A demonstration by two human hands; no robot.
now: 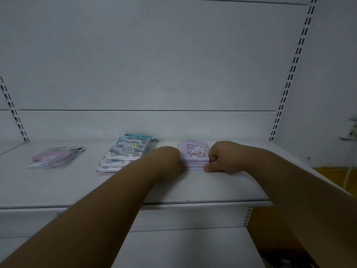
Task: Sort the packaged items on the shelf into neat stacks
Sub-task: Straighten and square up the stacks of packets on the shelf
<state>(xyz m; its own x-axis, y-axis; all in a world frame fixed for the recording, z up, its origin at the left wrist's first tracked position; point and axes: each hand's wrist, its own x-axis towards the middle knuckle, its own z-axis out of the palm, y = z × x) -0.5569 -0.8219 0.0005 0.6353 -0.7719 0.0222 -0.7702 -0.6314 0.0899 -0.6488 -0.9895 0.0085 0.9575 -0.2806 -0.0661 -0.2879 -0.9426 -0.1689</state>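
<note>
A stack of pink spiral notebooks (pixel 194 154) with a cartoon bunny on the top cover sits on the white shelf (pixel 173 188). My left hand (pixel 167 159) presses against the stack's left side and my right hand (pixel 224 158) against its right side, both with fingers curled around the edges. To the left lies a fanned, uneven pile of sticker packs (pixel 123 154) with blue headers. Farther left rests a loose pink packaged item (pixel 55 156) in clear plastic.
The shelf's white back panel (pixel 154 74) rises behind, with slotted uprights at the left (pixel 14 113) and right (pixel 289 74). A lower shelf (pixel 183 248) shows beneath. Yellow floor and a wall fitting (pixel 350 130) are at the right.
</note>
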